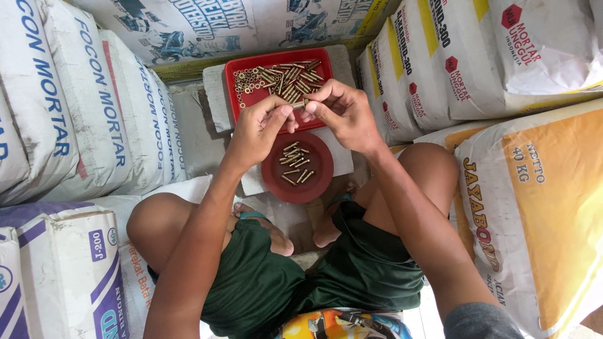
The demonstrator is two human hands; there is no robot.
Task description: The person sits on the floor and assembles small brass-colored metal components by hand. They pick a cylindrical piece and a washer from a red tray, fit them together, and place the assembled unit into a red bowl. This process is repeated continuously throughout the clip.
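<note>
Bolt is sitting between the fingertips of both hands, just above the red tray. The left hand and the right hand are both pinching it at its ends. It looks small, hard and light, and maybe slippery, so holding it by the ends seems best. More bolts and little rings are lying in the tray. A round red bowl below is holding more bolts. Big sacks are crowding both sides.
</note>
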